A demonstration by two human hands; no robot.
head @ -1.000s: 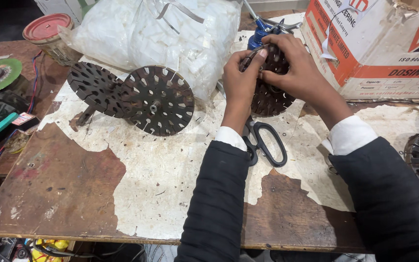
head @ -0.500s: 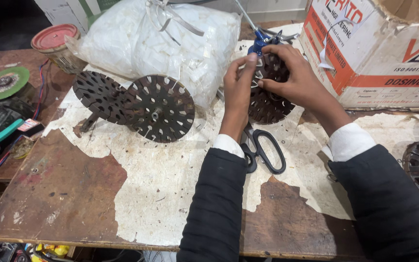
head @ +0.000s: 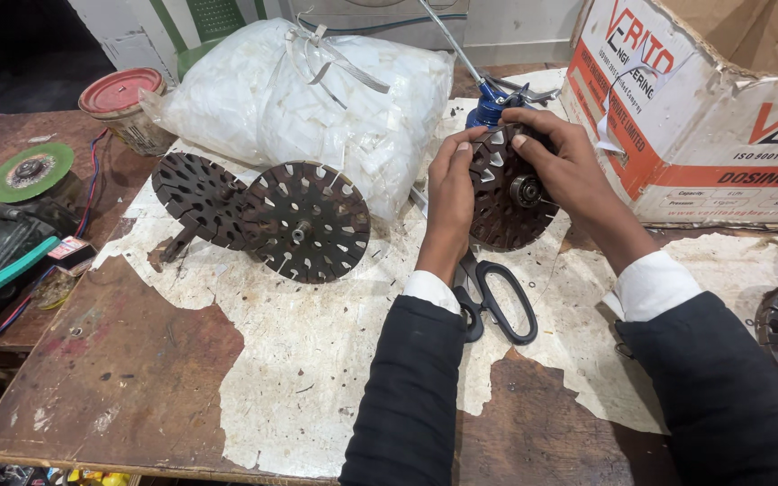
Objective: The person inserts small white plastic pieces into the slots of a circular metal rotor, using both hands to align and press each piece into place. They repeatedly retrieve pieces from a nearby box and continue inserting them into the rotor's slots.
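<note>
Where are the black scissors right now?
In the head view, the black-handled metal scissors lie flat on the worn wooden workbench, between the person's two dark sleeves, just below the slotted dark metal disc both hands hold.

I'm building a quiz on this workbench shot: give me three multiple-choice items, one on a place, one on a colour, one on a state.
1. Where do the scissors lie?
A. on the white bag
B. on the bench between the forearms
C. inside the cardboard box

2. What colour is the lid of the tin at far left?
A. red
B. blue
C. yellow

3. How is the slotted disc at centre right?
A. flat on the bench, untouched
B. stacked on another disc
C. held in both hands

Answers:
B, the scissors rest on the bench.
A, the tin has a red lid.
C, the left hand and right hand grip the slotted disc.
</note>
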